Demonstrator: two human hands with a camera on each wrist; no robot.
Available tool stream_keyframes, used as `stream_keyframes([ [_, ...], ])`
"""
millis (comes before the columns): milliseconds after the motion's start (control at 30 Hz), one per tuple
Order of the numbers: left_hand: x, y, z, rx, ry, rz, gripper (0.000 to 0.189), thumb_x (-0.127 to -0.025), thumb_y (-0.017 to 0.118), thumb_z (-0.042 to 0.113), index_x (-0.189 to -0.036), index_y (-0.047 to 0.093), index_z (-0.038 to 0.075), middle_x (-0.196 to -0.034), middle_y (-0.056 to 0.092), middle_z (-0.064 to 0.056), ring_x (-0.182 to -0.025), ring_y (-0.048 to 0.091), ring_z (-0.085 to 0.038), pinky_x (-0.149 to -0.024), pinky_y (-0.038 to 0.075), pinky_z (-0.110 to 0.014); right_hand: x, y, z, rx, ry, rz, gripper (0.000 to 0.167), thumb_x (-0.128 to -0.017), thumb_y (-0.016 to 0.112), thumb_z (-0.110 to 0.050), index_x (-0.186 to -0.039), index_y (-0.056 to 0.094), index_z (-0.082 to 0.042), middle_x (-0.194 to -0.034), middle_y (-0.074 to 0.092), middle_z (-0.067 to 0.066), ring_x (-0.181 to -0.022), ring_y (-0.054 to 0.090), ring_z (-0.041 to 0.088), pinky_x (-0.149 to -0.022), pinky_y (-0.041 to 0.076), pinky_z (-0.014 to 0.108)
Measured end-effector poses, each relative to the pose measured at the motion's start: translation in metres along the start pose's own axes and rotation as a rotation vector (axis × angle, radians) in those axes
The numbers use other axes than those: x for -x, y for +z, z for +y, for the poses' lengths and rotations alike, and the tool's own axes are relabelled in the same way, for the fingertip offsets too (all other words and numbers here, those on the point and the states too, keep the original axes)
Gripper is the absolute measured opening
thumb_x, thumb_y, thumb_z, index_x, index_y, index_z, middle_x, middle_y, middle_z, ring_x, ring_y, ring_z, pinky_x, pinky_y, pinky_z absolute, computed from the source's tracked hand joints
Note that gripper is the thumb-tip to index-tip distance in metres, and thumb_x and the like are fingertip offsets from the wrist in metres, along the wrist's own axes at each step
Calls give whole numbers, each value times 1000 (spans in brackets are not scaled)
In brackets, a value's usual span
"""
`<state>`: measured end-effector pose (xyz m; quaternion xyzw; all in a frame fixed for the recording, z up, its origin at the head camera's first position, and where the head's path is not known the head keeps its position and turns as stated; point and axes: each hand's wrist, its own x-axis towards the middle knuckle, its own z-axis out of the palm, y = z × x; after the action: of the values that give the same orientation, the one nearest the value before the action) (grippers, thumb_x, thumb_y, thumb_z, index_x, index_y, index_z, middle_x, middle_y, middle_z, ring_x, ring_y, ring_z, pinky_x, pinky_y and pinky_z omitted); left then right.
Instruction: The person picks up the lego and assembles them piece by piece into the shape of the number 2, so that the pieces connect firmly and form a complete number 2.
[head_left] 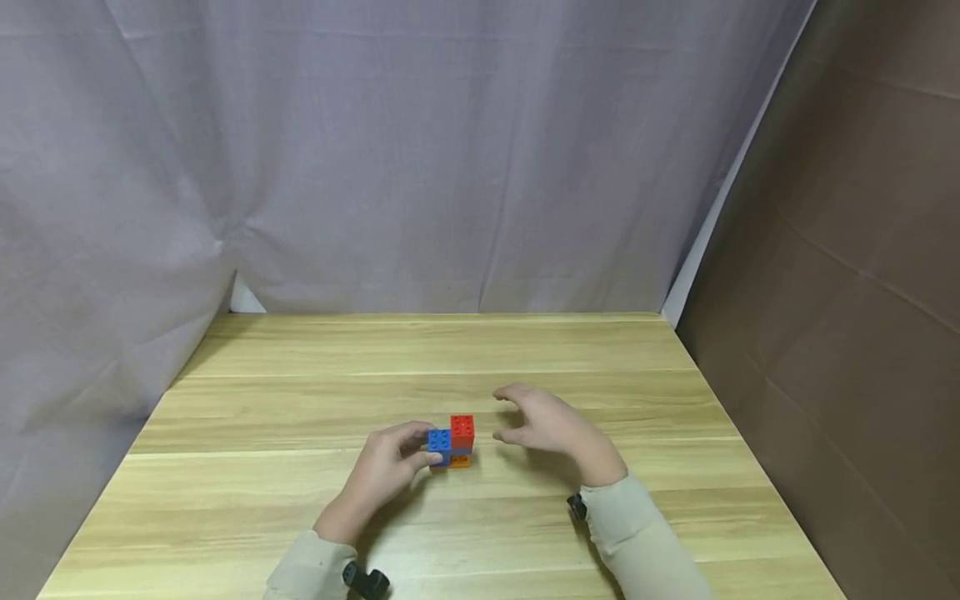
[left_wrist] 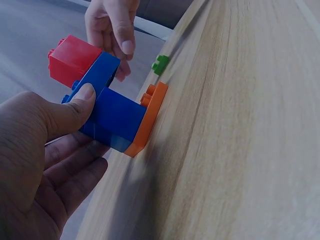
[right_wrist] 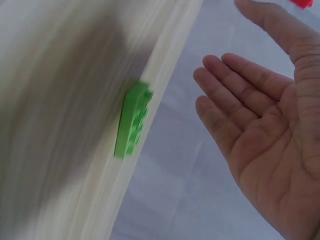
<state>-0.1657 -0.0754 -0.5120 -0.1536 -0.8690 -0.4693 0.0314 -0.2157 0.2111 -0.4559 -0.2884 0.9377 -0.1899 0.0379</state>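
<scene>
My left hand (head_left: 384,467) grips a stack of toy building bricks, with the thumb against the blue brick (left_wrist: 117,115). An orange plate (left_wrist: 150,117) with studs forms the bottom of the stack. A thinner blue piece (left_wrist: 97,75) sticks out above it, bearing a red brick (left_wrist: 75,60) on its end. To the right, apart from the stack, my right hand (head_left: 551,429) hovers over the table with its fingers spread and nothing in them. A flat green brick (right_wrist: 131,122) lies on the table near that hand; in the head view I cannot make it out.
The wooden table (head_left: 300,392) ends at a grey curtain (head_left: 450,167) along the back. A brown cloth wall (head_left: 847,250) stands at the right edge. Each wrist wears a small black camera.
</scene>
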Motion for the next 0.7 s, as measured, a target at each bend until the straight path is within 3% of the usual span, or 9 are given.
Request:
stream_keyframes([
  [167,1,1,-2,5,-1,-3,40,-83,84,28,-120,71,18,-109,75,4,-101,70,-13,-95,55,-39,0,-2,16,32,47,11,61,-89,77,-27,-140,54,-2,-142,56,14,-132,52,32,-112,42,47],
  [300,1,2,-3,8,9,-3,40,-83,83,28,-119,71,19,-109,75,3,-100,70,-13,-94,56,-39,0,-2,27,28,75,-3,54,-89,73,-11,-140,54,-1,-143,55,16,-135,49,34,-114,38,48],
  [500,0,2,-3,13,16,-9,39,-83,83,28,-119,71,19,-109,75,4,-100,70,-13,-94,55,-38,0,4,40,75,92,-17,49,-81,60,16,-127,64,0,-126,64,14,-120,59,31,-102,50,45],
  [700,-1,1,-4,9,19,-9,40,-84,83,29,-120,70,20,-109,75,5,-101,70,-13,-96,55,-38,-4,7,46,82,71,-27,39,-83,66,14,-119,70,-1,-117,66,10,-112,62,30,-98,52,44],
])
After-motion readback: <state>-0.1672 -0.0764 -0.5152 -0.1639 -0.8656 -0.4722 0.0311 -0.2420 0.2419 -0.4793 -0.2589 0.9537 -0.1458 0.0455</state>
